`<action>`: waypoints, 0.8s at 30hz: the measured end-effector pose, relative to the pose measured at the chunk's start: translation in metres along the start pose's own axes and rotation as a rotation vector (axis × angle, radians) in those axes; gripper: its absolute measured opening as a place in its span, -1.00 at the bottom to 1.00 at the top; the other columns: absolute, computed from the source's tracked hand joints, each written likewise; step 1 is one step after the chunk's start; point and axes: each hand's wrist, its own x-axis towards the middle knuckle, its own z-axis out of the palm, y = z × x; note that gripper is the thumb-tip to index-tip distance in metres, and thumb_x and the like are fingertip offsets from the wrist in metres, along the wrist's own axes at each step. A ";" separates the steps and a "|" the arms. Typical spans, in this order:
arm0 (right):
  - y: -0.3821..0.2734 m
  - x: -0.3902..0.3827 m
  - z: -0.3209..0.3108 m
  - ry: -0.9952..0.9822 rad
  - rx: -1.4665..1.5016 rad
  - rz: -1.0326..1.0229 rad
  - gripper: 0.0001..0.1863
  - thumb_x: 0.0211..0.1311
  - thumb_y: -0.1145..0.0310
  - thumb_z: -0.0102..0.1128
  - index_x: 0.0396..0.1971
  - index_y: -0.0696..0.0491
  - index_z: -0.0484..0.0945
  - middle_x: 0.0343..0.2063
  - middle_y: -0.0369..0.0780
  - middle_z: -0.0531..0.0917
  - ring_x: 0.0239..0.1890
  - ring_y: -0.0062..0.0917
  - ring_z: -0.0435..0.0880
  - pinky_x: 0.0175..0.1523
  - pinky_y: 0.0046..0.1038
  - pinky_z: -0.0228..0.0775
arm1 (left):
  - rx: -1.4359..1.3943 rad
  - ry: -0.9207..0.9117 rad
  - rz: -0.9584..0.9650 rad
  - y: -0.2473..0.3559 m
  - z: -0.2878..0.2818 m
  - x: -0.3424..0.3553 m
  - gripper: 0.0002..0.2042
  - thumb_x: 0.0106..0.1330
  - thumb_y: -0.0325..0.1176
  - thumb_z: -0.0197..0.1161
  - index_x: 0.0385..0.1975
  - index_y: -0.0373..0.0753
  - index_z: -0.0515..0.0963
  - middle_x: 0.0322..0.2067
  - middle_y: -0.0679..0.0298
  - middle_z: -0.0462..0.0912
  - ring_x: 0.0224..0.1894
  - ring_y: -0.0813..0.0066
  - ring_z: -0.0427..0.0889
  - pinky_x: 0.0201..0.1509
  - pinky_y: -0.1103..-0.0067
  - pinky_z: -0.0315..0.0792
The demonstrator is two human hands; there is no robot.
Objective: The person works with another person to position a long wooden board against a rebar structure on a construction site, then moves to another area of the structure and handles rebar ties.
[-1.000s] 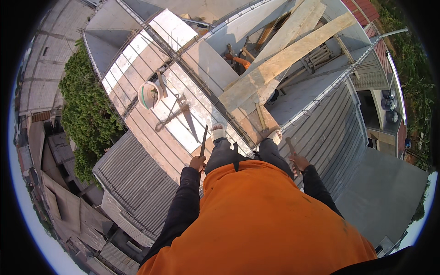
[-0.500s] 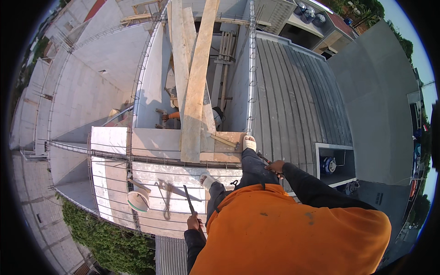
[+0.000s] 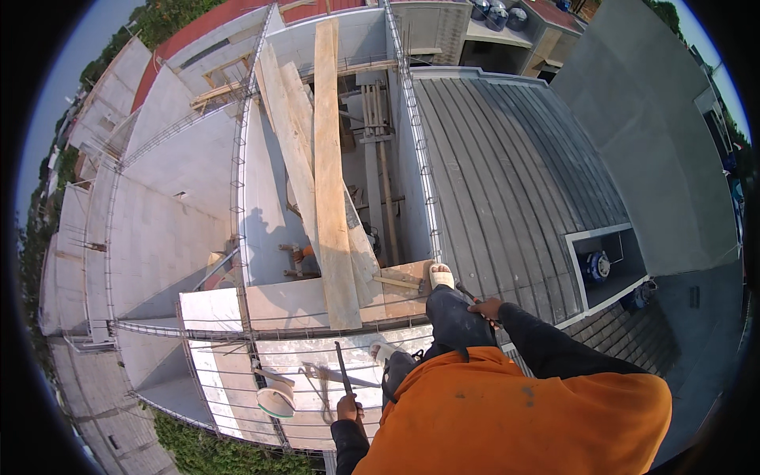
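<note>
My left hand (image 3: 348,409), low in the picture, is closed round the lower end of a long, dark, narrow bar (image 3: 343,368) that points up and away from me. Near my right thigh, my right hand (image 3: 488,309) grips a dark-handled tool (image 3: 467,293); its kind is too small to make out. Left of the bar, a whitish bucket (image 3: 275,400) with a green rim lies on the rebar-covered boards (image 3: 309,350). A hammer-like wooden-handled tool (image 3: 274,377) rests against it. Between bucket and bar is a looped wire bundle (image 3: 326,396).
Long wooden planks (image 3: 331,174) span a deep opening between block walls. Another person's orange sleeve (image 3: 305,255) shows below them. A short wooden piece (image 3: 398,283) lies near my right sandal (image 3: 441,275). Rebar cages (image 3: 423,158) top the walls. A ribbed grey roof (image 3: 507,182) slopes at right.
My view has tilted up and turned, so the surroundings sit lower and more of the far walls shows. Both hands keep their holds. The other person's sleeve is now less visible below the planks.
</note>
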 end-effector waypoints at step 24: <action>0.014 0.109 -0.170 -0.190 0.004 0.149 -0.70 0.29 0.27 0.23 -0.27 0.25 0.60 -0.59 -0.13 0.60 -0.67 -0.43 0.56 -0.55 -0.27 0.48 | 0.239 0.081 0.043 0.130 0.194 -0.069 -0.71 0.42 -0.13 0.16 -0.24 -0.28 0.52 -0.69 0.36 0.40 -0.76 0.57 0.35 -0.72 0.56 0.25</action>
